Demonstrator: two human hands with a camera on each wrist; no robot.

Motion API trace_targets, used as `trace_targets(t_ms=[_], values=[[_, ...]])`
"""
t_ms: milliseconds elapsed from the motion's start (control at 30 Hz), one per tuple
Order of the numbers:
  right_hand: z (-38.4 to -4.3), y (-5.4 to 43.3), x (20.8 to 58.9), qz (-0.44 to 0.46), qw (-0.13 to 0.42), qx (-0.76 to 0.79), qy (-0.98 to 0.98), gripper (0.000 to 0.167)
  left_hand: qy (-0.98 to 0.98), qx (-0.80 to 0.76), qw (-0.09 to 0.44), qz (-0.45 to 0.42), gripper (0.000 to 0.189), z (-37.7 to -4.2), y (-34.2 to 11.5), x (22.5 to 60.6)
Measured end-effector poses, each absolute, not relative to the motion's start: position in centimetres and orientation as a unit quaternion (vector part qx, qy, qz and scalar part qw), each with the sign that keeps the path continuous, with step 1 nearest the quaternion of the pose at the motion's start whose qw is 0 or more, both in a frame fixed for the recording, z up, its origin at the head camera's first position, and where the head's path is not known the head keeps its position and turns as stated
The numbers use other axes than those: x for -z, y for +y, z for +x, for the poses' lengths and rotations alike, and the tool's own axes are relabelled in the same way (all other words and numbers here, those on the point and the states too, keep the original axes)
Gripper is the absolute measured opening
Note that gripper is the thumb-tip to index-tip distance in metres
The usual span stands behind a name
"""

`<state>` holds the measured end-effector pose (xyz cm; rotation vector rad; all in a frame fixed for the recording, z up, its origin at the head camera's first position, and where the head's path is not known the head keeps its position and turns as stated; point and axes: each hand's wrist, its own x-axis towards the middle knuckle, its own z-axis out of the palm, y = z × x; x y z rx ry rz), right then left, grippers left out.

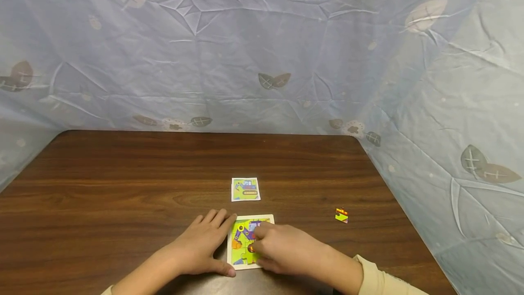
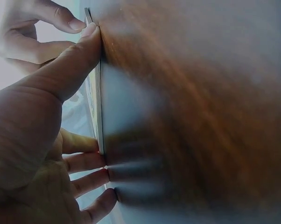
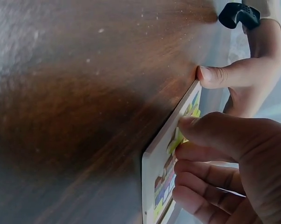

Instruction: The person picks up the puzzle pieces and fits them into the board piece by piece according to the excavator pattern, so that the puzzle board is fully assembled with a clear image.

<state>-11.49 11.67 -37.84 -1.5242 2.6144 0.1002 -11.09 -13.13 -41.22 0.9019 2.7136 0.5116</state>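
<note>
A small jigsaw puzzle board [image 1: 229, 250] with a white rim lies flat near the table's front edge. Its picture is a purple excavator on bright green. My left hand [image 1: 200, 246] is spread along the board's left side, fingertips at the far corner and thumb at the near one. Over the board's right part, my right hand [image 1: 288, 249] pinches a yellow-green puzzle piece [image 3: 175, 143] between thumb and index finger. That piece sits tilted at the board's surface in the right wrist view. My right fingers hide part of the picture.
Beyond the board lies a square picture card [image 1: 245, 190] with a matching excavator. A loose puzzle piece [image 1: 341, 215], green with red and orange, is off to the right on the brown wooden table [image 1: 123, 181]. Leaf-patterned cloth [image 1: 229, 58] hangs around the table.
</note>
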Motion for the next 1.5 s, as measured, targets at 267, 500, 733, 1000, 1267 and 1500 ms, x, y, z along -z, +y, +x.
trace_targets(t_ms=[267,500,733,1000,1267,1500], values=[[-11.4,11.9,38.2,-0.518,0.035,-0.016,0.854,0.012,0.927,-0.178,0.118,0.309,0.120,-11.1,-13.2,41.2],[-11.2,12.0,38.5,-0.526,0.025,-0.019,0.850,0.018,0.927,-0.182,0.119,0.307,0.121,-11.1,-13.2,41.2],[-10.8,11.5,38.1,-0.515,0.025,-0.045,0.855,0.016,0.927,-0.183,0.117,0.306,0.122,-11.1,-13.2,41.2],[-10.7,11.0,38.2,-0.506,0.021,-0.051,0.861,0.011,0.926,-0.183,0.116,0.308,0.122,-11.1,-13.2,41.3],[-11.5,11.4,38.1,-0.457,0.137,0.073,0.876,0.009,0.927,-0.182,0.122,0.305,0.122,-11.1,-13.3,41.2],[-11.2,11.8,38.2,-0.491,0.099,0.038,0.865,0.007,0.926,-0.180,0.119,0.308,0.122,-11.1,-13.1,41.3]])
